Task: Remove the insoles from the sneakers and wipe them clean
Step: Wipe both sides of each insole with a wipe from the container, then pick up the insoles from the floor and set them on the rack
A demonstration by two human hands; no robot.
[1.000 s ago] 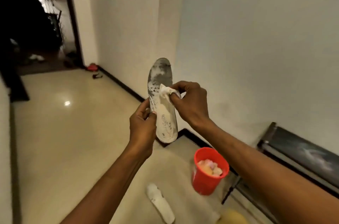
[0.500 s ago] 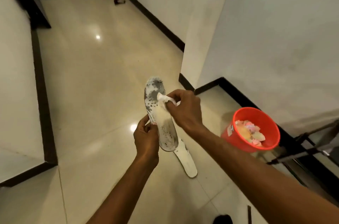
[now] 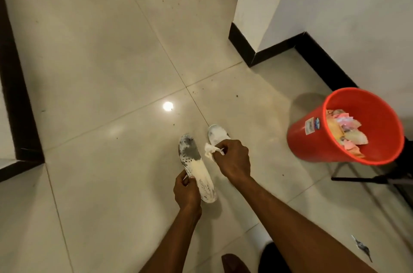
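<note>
Insole (image 3: 196,167) pinched at its edge by left hand (image 3: 186,192) — right hand (image 3: 233,161) grips cloth (image 3: 209,150).

One head-worn view, tilted steeply down.
The wide-angle camera faces forward and down onto the tiled floor (image 3: 89,71), the left hand (image 3: 187,192) and right hand (image 3: 233,161) close beneath it, low in frame.
</note>
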